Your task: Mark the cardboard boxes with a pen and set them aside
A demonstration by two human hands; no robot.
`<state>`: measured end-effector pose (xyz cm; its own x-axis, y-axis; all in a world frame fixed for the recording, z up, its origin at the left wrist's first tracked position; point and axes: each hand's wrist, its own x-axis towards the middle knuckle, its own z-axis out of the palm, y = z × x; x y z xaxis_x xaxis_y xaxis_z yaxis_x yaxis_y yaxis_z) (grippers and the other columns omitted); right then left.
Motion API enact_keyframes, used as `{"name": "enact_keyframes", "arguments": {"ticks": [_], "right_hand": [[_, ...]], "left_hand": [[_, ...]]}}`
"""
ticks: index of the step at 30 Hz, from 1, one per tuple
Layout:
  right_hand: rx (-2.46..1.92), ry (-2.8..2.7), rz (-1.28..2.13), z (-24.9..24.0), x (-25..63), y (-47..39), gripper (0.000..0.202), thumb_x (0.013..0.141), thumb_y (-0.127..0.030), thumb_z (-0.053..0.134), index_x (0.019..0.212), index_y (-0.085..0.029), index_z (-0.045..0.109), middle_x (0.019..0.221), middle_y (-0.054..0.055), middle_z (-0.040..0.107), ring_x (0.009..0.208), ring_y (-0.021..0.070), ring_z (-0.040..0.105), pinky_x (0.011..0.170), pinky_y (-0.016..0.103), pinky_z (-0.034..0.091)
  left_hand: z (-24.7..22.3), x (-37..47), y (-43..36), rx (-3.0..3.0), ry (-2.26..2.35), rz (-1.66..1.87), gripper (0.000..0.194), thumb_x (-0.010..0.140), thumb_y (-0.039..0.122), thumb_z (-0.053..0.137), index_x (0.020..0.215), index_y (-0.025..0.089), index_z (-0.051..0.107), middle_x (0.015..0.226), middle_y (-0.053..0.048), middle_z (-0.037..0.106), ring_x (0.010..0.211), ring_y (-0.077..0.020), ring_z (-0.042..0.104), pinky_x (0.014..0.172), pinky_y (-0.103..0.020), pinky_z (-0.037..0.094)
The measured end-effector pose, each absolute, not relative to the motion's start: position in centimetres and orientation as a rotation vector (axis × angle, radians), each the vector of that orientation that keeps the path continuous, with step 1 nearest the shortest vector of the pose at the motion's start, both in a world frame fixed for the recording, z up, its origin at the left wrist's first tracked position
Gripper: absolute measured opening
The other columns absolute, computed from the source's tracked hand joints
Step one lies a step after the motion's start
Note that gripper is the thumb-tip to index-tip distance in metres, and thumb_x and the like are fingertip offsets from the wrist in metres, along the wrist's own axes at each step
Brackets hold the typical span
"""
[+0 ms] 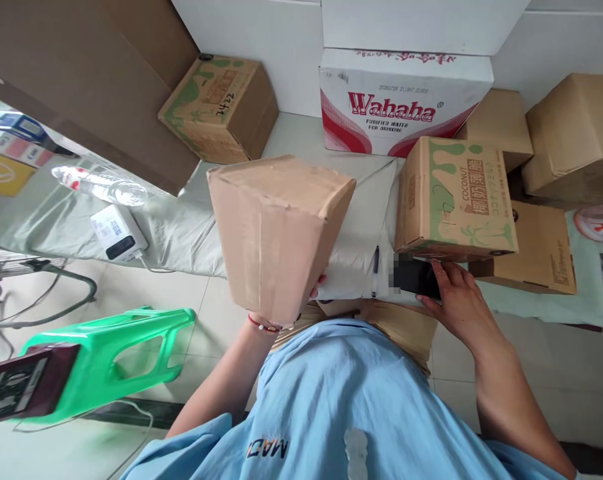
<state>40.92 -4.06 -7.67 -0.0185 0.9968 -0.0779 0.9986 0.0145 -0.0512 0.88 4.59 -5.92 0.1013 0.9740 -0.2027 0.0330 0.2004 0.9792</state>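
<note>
A plain brown cardboard box (266,247) is held up in front of my body, tilted, by my left hand (317,287). Most of that hand is hidden behind the box; only some fingertips show at its right edge, above a red bracelet on the wrist. My right hand (454,290) has its thumb and fingers closed on a black phone (416,277) at the front edge of the cloth-covered table (361,227). A pen (376,270) lies just left of the phone. Behind my right hand is a green-printed coconut box (459,197).
A Wahaha carton (401,103) and another printed box (221,107) stand at the back. More brown boxes (576,133) are at the right. On the left are a plastic bottle (101,185), a white device (119,232) and a green stool (106,357) below the table edge.
</note>
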Motion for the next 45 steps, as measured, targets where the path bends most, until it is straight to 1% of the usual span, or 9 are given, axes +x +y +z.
{"name": "enact_keyframes", "arguments": {"ticks": [4,8,14,18,25,29,33,39,45], "right_hand": [[2.166,2.205,-0.146,-7.3,41.0,-3.5,0.080,0.101,-0.051,0.064,0.166,-0.009,0.047,0.144,0.029,0.064,0.126,0.0455,0.060,0.111,0.060,0.051],[2.167,2.190,-0.157,-6.8,40.7,-3.4,0.080,0.099,-0.053,0.068,0.162,-0.006,0.053,0.134,0.030,0.067,0.120,0.0456,0.060,0.107,0.059,0.052],[2.148,2.199,-0.215,-6.6,41.1,-3.9,0.080,0.097,-0.047,0.071,0.166,-0.010,0.050,0.143,0.029,0.062,0.128,0.0466,0.058,0.107,0.058,0.054],[2.078,2.226,-0.203,-6.9,41.8,-4.0,0.081,0.093,-0.035,0.073,0.167,-0.013,0.049,0.148,0.027,0.061,0.130,0.0456,0.058,0.109,0.057,0.055],[2.121,2.200,-0.207,-7.0,41.6,-4.0,0.082,0.086,-0.045,0.082,0.155,-0.009,0.058,0.127,0.024,0.067,0.113,0.0424,0.063,0.105,0.056,0.055],[2.191,2.210,-0.251,-7.0,41.3,-4.3,0.078,0.081,-0.044,0.083,0.148,-0.013,0.061,0.122,0.021,0.067,0.114,0.0427,0.069,0.101,0.055,0.058],[2.313,2.136,-0.363,-6.1,40.7,-5.3,0.076,0.080,-0.047,0.081,0.147,-0.018,0.059,0.130,0.018,0.065,0.105,0.0382,0.076,0.087,0.049,0.064],[2.452,2.298,-0.484,-3.8,38.8,-6.9,0.073,0.085,-0.049,0.077,0.149,-0.024,0.053,0.136,0.016,0.063,0.117,0.0359,0.074,0.092,0.048,0.065],[2.485,2.642,-0.640,-1.4,34.4,-3.9,0.078,0.080,-0.052,0.084,0.146,-0.025,0.053,0.135,0.014,0.064,0.123,0.0337,0.070,0.105,0.050,0.062]], "left_hand": [[-5.1,2.0,3.7,0.838,1.038,0.676,0.084,0.094,0.094,0.032,0.109,0.027,0.079,0.119,-0.018,0.083,0.102,-0.0356,0.085,0.082,-0.054,0.072],[-4.8,3.2,2.1,0.681,0.969,0.607,0.072,0.087,0.094,0.050,0.100,0.028,0.076,0.108,-0.016,0.083,0.100,-0.0360,0.084,0.093,-0.060,0.069],[-5.4,3.1,2.8,0.143,0.826,0.463,0.060,0.103,0.067,0.052,0.113,0.013,0.075,0.104,-0.021,0.082,0.062,-0.0149,0.070,0.056,-0.022,0.064],[-5.8,1.2,3.7,-0.024,0.858,0.508,0.045,0.109,0.046,0.049,0.106,0.008,0.074,0.087,-0.023,0.080,0.058,-0.0142,0.068,0.048,-0.016,0.058],[-5.5,-0.9,1.6,0.520,1.419,0.951,0.045,0.102,0.060,0.062,0.104,0.016,0.070,0.088,-0.009,0.073,0.069,-0.0150,0.067,0.058,-0.023,0.059],[-5.7,-0.6,1.6,1.255,1.755,1.332,0.048,0.091,0.057,0.081,0.124,0.025,0.067,0.135,-0.011,0.065,0.132,-0.0281,0.064,0.103,-0.042,0.062],[-5.8,1.2,3.4,2.120,1.692,1.303,0.056,0.092,0.048,0.083,0.141,0.027,0.066,0.158,-0.018,0.055,0.164,-0.0450,0.035,0.131,-0.069,0.035],[-6.3,4.8,3.5,2.310,1.524,1.265,0.046,0.098,0.038,0.078,0.141,0.026,0.066,0.148,-0.018,0.066,0.147,-0.0394,0.058,0.122,-0.060,0.047],[-8.6,5.5,3.9,2.306,1.627,1.306,0.022,0.099,0.037,0.074,0.118,0.027,0.073,0.136,-0.015,0.076,0.138,-0.0378,0.067,0.116,-0.058,0.047]]}}
